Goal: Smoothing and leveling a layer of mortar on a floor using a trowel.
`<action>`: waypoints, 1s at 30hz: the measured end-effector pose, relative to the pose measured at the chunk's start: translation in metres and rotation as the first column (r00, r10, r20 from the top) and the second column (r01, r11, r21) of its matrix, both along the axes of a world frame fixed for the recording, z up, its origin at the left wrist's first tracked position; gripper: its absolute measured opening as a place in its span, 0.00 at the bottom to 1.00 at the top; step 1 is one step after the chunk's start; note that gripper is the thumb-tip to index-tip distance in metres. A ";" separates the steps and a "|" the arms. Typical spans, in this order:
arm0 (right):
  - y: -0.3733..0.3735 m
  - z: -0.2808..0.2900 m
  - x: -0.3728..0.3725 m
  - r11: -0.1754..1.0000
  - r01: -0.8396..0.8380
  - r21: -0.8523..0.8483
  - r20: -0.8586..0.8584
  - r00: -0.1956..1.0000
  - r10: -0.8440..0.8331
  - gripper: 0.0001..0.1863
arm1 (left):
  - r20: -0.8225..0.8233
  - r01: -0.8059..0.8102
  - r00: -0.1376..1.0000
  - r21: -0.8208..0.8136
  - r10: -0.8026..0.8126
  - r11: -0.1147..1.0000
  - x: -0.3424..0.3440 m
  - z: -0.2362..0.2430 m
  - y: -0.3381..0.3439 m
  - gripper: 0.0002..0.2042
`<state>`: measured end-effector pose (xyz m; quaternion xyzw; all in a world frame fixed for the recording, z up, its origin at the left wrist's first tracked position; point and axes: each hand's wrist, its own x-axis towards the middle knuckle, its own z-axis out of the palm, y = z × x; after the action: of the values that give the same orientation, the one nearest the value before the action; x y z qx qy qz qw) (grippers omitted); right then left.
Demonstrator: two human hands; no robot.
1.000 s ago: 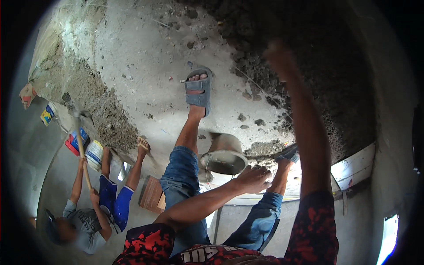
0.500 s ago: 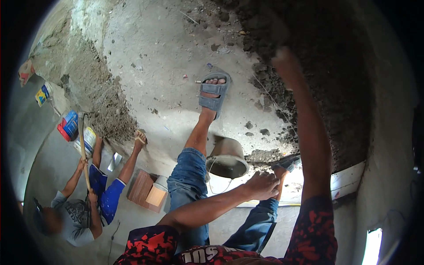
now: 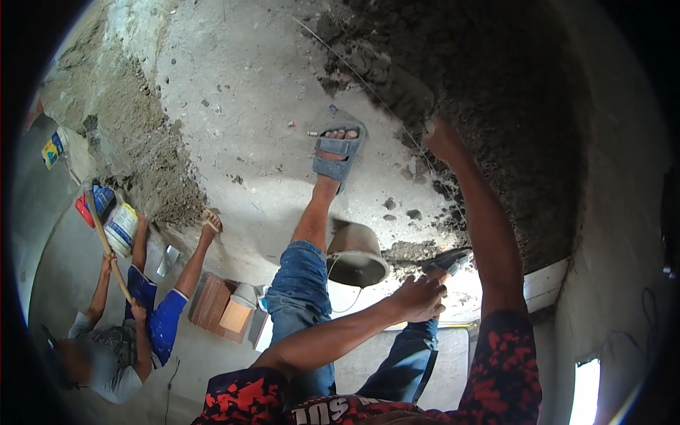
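Observation:
My right hand (image 3: 445,139) grips the pale handle of a trowel (image 3: 409,91) over the dark wet mortar (image 3: 510,134). The trowel's blade is dim and smeared, lying low at the mortar's left edge. A thin taut string (image 3: 368,85) runs slantwise past it along that edge. My left hand (image 3: 418,298) hangs above my right leg, its fingers half curled and a little apart, and I see nothing in it. Left of that hand stands a dark bucket (image 3: 356,249) with a wire handle.
On the left, a co-worker (image 3: 117,347) grips a long-handled tool (image 3: 106,237) beside a grey sand heap (image 3: 142,149). White and blue-red containers (image 3: 124,230) stand near it. Reddish tiles (image 3: 210,304) lie behind my left leg; a wall (image 3: 616,177) rises at right.
My right hand has come nearer and slightly left with the trowel, its blade now showing more. The co-worker's tool has swung left. The whole view has shifted a little; my left hand stays much the same.

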<state>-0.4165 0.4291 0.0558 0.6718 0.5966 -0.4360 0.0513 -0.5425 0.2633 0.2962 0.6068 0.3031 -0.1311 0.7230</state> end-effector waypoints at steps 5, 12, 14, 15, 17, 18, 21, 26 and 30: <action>0.052 0.055 -0.020 0.988 0.099 -0.116 0.015 0.995 -0.097 0.23 | -0.055 -0.027 0.998 -0.088 0.022 0.996 -0.015 -0.001 0.006 0.18; 0.057 0.026 0.011 0.990 -0.119 0.073 0.131 0.985 0.108 0.18 | -0.027 0.010 1.000 -0.003 -0.010 1.000 -0.009 -0.003 0.011 0.18; 0.052 0.045 0.011 0.989 -0.150 0.017 0.103 0.984 0.147 0.17 | -0.049 -0.035 0.998 -0.016 0.035 0.999 -0.014 0.004 0.004 0.18; 0.064 0.058 0.011 0.983 -0.184 -0.020 0.089 0.979 0.185 0.16 | -0.039 -0.059 0.997 0.009 0.059 0.998 -0.016 0.003 0.007 0.17; 0.085 0.065 0.010 0.996 -0.022 0.086 0.111 0.994 0.012 0.16 | -0.023 -0.110 0.994 0.045 0.111 0.993 -0.018 0.003 0.011 0.17; 0.093 0.067 0.009 0.975 0.135 0.178 0.118 0.980 -0.158 0.16 | -0.024 -0.114 0.993 0.037 0.115 0.993 -0.017 0.006 0.014 0.17; 0.142 0.061 0.000 0.670 0.716 -0.196 -0.074 0.671 -0.738 0.19 | -0.042 -0.070 0.997 0.030 0.071 0.997 -0.011 0.011 0.015 0.16; 0.118 0.022 -0.062 0.948 0.275 -0.161 -0.053 0.956 -0.287 0.27 | -0.010 -0.168 0.985 0.136 0.171 0.976 -0.014 -0.001 0.006 0.13; 0.111 0.027 -0.055 0.992 0.067 -0.105 0.065 0.996 -0.060 0.23 | -0.039 0.037 0.998 -0.117 -0.042 0.992 -0.011 0.006 0.023 0.21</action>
<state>-0.4711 0.5403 0.0829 0.6998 0.5490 -0.4479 0.0916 -0.5531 0.2868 0.3026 0.5667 0.2978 -0.1751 0.7480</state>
